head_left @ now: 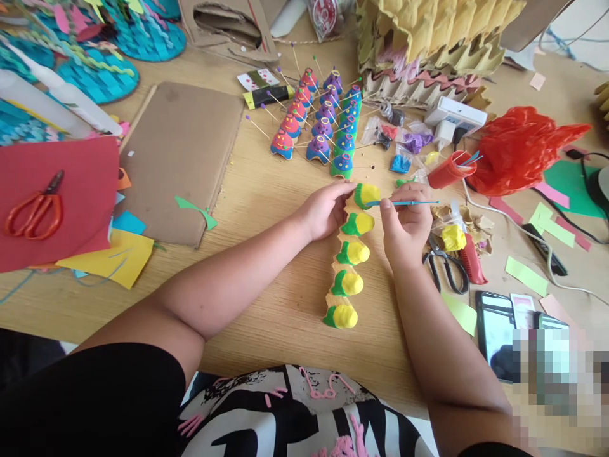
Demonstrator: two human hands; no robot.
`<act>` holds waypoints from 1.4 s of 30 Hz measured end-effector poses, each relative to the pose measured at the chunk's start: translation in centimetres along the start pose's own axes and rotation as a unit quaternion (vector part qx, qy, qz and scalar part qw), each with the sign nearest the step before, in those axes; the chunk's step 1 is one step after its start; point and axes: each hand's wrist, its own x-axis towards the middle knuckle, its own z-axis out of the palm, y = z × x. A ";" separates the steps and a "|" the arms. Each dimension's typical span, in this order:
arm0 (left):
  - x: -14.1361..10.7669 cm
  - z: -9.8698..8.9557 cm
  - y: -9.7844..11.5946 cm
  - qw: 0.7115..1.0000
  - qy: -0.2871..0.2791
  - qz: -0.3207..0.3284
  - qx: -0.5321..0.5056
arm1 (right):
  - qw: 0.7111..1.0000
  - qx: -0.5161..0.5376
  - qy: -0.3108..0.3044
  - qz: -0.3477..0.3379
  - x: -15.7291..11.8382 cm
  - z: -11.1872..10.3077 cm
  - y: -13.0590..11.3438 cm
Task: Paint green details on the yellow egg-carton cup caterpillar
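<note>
An egg-carton strip (348,254) lies lengthwise on the table, its several bumps covered in yellow and green clay. My left hand (328,212) is closed around the far end of the strip from the left side. In my right hand (406,222) is a thin blue modelling tool (413,202), pinched between the fingers. Its left tip touches or hovers at the farthest yellow bump (369,194); I cannot tell which. Just beyond stand painted egg-carton strips in red (291,124), purple (323,129) and blue-green (346,143), with thin sticks poking out.
On the right are a red cup (451,169) with tools, a red plastic bag (528,149), black-handled scissors (446,266) and a phone (495,333). Egg trays (438,38) are stacked behind. To the left lie a cardboard sheet (185,152) and orange-handled scissors (35,216) on red paper.
</note>
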 end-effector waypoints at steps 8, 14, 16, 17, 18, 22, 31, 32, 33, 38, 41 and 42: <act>0.3 -0.4 0.6 0.999 0.009 -0.029 -0.015 | 0.998 -0.047 -0.038 -0.033 0.1 -0.2 0.0; 0.1 -0.3 0.7 1.000 0.005 -0.028 0.000 | 0.996 -0.069 -0.046 -0.042 0.1 -0.2 0.1; 0.2 -0.3 0.7 0.999 0.009 -0.031 0.000 | 0.995 -0.078 -0.044 -0.041 0.1 -0.2 0.1; 0.2 -0.4 0.7 0.999 0.011 -0.032 -0.002 | 0.995 -0.080 -0.047 -0.039 0.1 -0.2 0.1; 0.3 -0.4 0.7 0.999 0.014 -0.031 -0.003 | 0.995 -0.082 -0.051 -0.035 0.1 -0.2 0.0; 0.5 -0.5 0.6 0.999 0.019 -0.029 -0.011 | 0.994 -0.084 -0.063 -0.022 0.0 -0.3 -0.1; 0.4 -0.4 0.6 0.999 0.025 -0.034 -0.028 | 0.991 -0.112 -0.060 -0.047 0.0 -0.1 0.0; 0.4 -0.4 0.6 0.999 0.024 -0.035 -0.029 | 0.990 -0.113 -0.058 -0.055 0.0 -0.1 0.0; 0.4 -0.4 0.7 0.999 0.023 -0.036 -0.030 | 0.990 -0.114 -0.056 -0.063 0.0 -0.1 0.1; 0.5 -0.5 0.7 0.999 0.018 -0.037 -0.021 | 0.987 -0.133 -0.051 -0.075 -0.1 -0.1 0.2; 0.6 -0.6 0.7 0.999 0.014 -0.039 -0.020 | 0.985 -0.139 -0.046 -0.094 -0.1 -0.1 0.3; 0.6 -0.7 0.7 0.999 0.013 -0.040 -0.021 | 0.984 -0.138 -0.044 -0.101 -0.1 -0.1 0.3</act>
